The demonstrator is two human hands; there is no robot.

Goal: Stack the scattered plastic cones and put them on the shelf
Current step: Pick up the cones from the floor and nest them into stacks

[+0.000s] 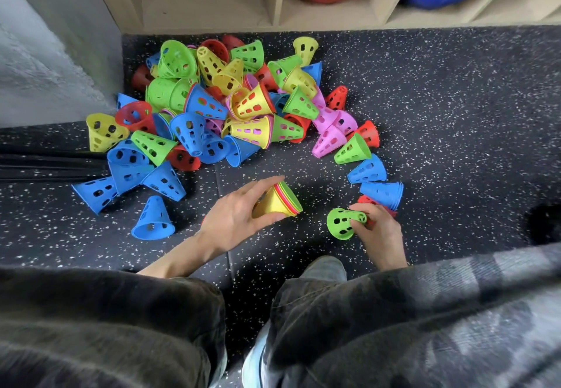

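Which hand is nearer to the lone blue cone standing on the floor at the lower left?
The left hand, holding the stacked cones, is just right of the blue cone. The right hand, gripping a green cone, is much farther right.

My left hand reaches forward with the forearm bare, its fingers and thumb spread and curled round what it grips. My right hand sits well apart from it, fingers bent and pinching at the tips, wrist angled back toward my knee.
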